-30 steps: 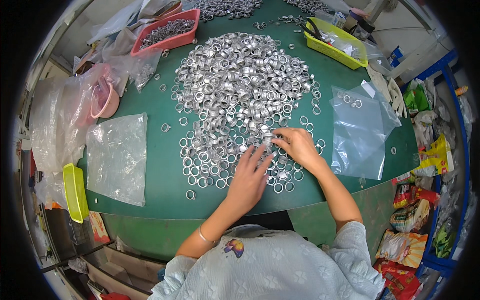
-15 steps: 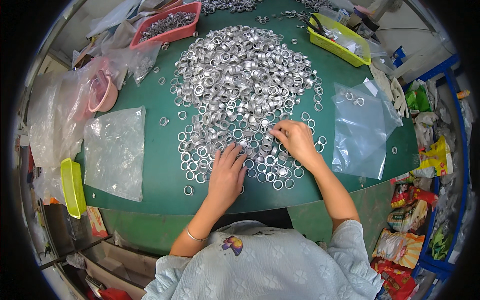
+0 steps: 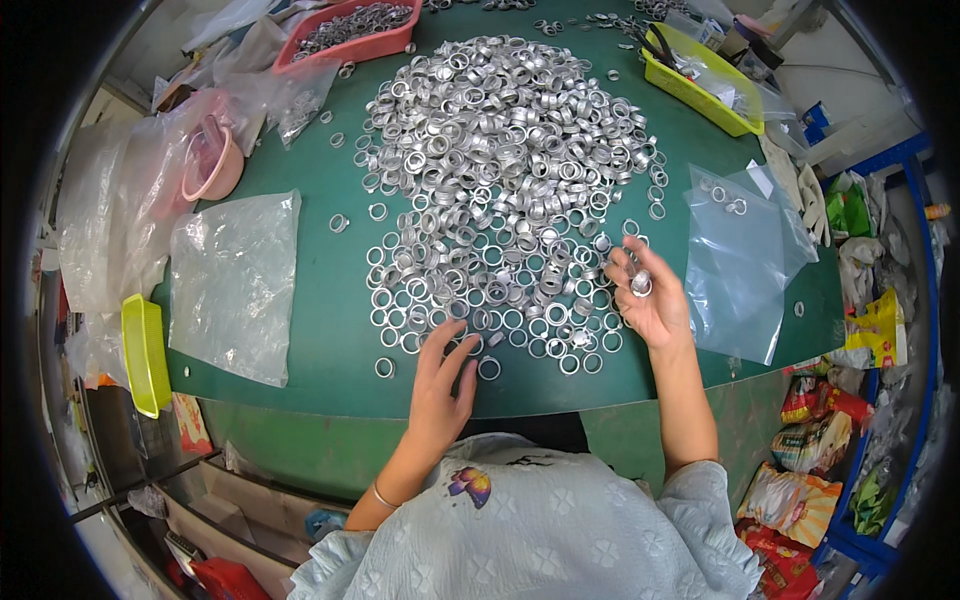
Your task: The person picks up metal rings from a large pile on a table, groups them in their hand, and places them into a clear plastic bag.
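Note:
A big heap of silver metal rings (image 3: 505, 160) covers the middle of a green table (image 3: 310, 330). My left hand (image 3: 440, 375) lies flat near the front edge, fingers spread, fingertips touching the nearest loose rings (image 3: 488, 368). My right hand (image 3: 645, 295) is raised palm up at the heap's right front edge and pinches a metal ring (image 3: 640, 283) between thumb and fingers.
Clear plastic bags lie left (image 3: 235, 285) and right (image 3: 745, 255) of the heap. A pink tray of rings (image 3: 350, 35) and a pink bowl (image 3: 215, 165) stand at the back left, a yellow basket (image 3: 700, 75) at the back right, a yellow tray (image 3: 145, 355) at the left edge.
My left hand has slid back toward the table's front edge. My right hand has lifted off the rings, turned palm up and now holds a ring.

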`<state>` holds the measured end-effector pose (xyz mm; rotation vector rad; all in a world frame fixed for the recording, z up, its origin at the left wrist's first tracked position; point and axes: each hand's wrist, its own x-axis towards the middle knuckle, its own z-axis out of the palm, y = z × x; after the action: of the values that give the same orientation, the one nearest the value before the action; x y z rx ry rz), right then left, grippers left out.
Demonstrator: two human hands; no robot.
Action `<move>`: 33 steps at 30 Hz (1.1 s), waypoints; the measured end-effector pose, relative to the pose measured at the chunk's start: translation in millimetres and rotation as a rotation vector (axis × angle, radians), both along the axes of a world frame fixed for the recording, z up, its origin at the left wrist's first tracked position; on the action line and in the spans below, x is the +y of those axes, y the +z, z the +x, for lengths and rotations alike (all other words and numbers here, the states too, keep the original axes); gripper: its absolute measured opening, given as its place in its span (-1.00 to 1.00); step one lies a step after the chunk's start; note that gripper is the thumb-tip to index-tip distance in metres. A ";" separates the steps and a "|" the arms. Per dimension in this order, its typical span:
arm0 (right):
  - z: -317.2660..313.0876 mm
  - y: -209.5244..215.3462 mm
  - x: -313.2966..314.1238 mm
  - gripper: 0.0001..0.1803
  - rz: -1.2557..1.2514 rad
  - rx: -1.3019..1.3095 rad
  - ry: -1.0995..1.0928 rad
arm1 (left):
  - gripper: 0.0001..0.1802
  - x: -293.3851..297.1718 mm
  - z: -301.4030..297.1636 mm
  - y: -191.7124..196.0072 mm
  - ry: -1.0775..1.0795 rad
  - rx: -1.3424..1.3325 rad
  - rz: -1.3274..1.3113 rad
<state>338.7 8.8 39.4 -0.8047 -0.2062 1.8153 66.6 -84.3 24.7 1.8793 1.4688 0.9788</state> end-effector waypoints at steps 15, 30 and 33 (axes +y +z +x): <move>-46.6 9.7 -10.2 -0.79 0.348 -0.871 0.500 | -0.62 -2.7 20.3 0.4 -0.110 -0.968 -0.799; -39.8 -28.7 72.1 -0.82 0.721 -1.689 0.139 | -0.53 164.6 58.2 -7.6 -0.213 0.304 0.390; -24.6 -17.0 60.5 -0.82 0.613 -1.256 0.063 | -0.57 170.1 61.2 -19.2 -0.262 0.346 0.283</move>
<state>314.1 69.3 22.4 -1.3562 -1.5041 0.9450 127.8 85.8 5.5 2.4743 1.2676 0.7969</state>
